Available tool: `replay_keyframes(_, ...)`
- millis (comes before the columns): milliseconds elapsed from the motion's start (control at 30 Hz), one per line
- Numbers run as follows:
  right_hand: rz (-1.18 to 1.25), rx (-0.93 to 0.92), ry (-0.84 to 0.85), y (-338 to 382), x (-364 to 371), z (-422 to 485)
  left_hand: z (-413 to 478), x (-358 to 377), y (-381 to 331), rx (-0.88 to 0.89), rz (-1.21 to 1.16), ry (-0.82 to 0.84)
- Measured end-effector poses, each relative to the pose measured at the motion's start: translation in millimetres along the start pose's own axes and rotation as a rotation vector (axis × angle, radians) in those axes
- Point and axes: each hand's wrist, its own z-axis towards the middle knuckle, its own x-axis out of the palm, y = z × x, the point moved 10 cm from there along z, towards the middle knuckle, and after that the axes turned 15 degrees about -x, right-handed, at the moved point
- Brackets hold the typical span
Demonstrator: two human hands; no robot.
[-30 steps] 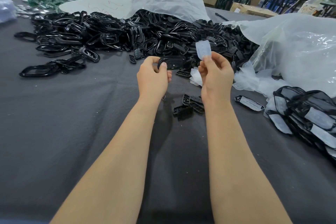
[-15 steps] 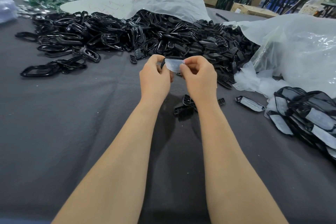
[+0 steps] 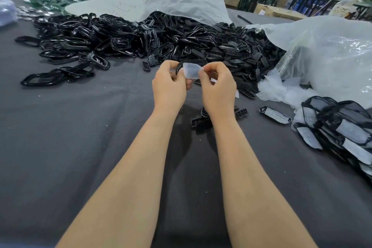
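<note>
Above the grey cloth (image 3: 80, 147), a black plastic frame (image 3: 179, 66) is gripped in the curled fingers of the left hand (image 3: 169, 86); laid against it, a translucent film piece (image 3: 192, 70) is pinched by the right hand (image 3: 218, 88), before the black parts heap (image 3: 161, 40).

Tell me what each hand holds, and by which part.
The left hand grips a black plastic shell by its left end. The right hand pinches a translucent film by its right edge, against the shell.
</note>
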Motion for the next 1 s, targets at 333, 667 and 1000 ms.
replay_keyframes(333,0.024,-0.077,0.003,11,0,-1,0,-3,-2,0.012,-0.015,-0.005)
replay_keyframes(667,0.025,-0.021,-0.073,1,-7,0,-1,7,-5,0.081,0.080,0.036)
replay_keyframes(1000,0.109,0.087,-0.109,-11,-9,0,-5,9,-10,0.141,0.132,0.056)
